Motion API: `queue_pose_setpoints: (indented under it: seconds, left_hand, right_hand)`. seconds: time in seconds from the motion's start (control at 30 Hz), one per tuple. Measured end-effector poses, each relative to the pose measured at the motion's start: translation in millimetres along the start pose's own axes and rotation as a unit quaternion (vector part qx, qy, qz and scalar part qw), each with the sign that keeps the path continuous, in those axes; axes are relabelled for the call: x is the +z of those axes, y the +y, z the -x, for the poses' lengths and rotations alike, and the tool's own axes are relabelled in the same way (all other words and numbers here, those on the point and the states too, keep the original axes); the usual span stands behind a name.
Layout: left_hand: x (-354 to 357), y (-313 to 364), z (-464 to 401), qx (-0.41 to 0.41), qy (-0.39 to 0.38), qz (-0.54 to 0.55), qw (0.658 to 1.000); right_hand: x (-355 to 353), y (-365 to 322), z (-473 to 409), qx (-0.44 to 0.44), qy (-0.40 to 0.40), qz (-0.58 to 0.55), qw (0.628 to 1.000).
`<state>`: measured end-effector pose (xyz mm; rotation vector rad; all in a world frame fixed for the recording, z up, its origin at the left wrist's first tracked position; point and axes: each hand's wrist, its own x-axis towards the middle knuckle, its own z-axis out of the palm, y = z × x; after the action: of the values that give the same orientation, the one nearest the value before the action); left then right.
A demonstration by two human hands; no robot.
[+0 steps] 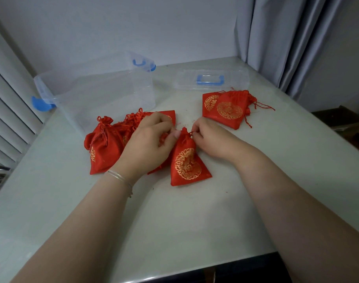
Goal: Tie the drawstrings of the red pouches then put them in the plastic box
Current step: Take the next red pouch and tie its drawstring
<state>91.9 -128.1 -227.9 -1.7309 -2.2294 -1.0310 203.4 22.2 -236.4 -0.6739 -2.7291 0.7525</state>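
Both hands are busy at the neck of one small red fabric pouch with a gold round emblem (187, 162), which lies flat around the middle of the pale grey desk (174, 217). The left hand (149, 142), silver bangle (119, 177) on the wrist, has its fingers curled and its thumb pressed to the gathered top of that pouch. The right hand (212, 135) is pinching the thin red drawstring (191, 133) between fingertips just beside the neck, so both hands are closed on this pouch's top.

Under and to the left of the left hand sits a heap of more red pouches (105, 144), the leftmost one cinched at the top. Two more red pouches with loose strings (225, 108) lie overlapping toward the far right of the desk, well apart from the heap.

The clear plastic box with blue latches (97, 92) stands open at the far left corner, no pouches in it as far as I can see. Its clear lid with a blue handle (210, 79) lies flat near the far edge, just behind the pair on the right.
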Motion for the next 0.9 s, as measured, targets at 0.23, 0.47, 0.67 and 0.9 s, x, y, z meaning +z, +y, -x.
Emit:
queue_pose_setpoints:
  seconds: [0.23,0.47,0.67,0.9]
  left_hand:
    - [-1,19,0,-0.087,-0.041,0.275,0.957]
    - [-3,21,-2,-0.249,0.014,0.362,0.898]
    - [-6,15,-2,-0.237,0.014,0.250,0.939]
    - [2,10,-1,-0.182,0.021,0.088,0.979]
  right_hand:
    - [5,-6,0,0.012,-0.018,-0.191,0.981]
    - [12,-17,0,-0.001,0.017,-0.300,0.954]
    - [11,-16,5,-0.098,0.062,-0.165,0.979]
    - [7,-30,14,-0.193,0.087,0.033,0.977]
